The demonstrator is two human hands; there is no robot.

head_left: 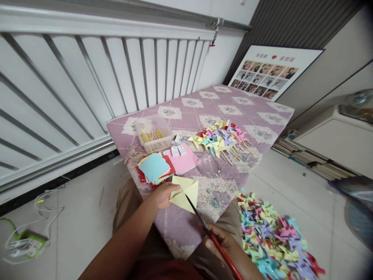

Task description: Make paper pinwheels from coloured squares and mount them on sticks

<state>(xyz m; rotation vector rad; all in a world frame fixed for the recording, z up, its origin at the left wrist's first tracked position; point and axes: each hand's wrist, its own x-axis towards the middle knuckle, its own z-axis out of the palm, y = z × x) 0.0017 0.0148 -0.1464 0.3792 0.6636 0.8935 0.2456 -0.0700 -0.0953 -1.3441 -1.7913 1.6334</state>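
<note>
My left hand (166, 194) pinches the left edge of a pale yellow paper square (189, 190) above the near part of the table. Red-handled scissors (201, 219) are in my right hand (220, 243), their dark, narrow blades pointing up and left. The blade tip reaches close to the middle of the sheet, along its lower right part. Just beyond my left hand lies a stack of coloured paper squares (154, 167), blue on top. Pink sheets (186, 159) lie beside it with small white boxes (178, 151) on them.
A clear plastic box (154, 134) holds wooden sticks. Finished paper pinwheels (220, 138) lie on the flowered tablecloth (192, 103), near a round clear container (208, 166). Many more pinwheels (274, 237) are heaped at the right. A power strip (32, 245) lies on the left floor.
</note>
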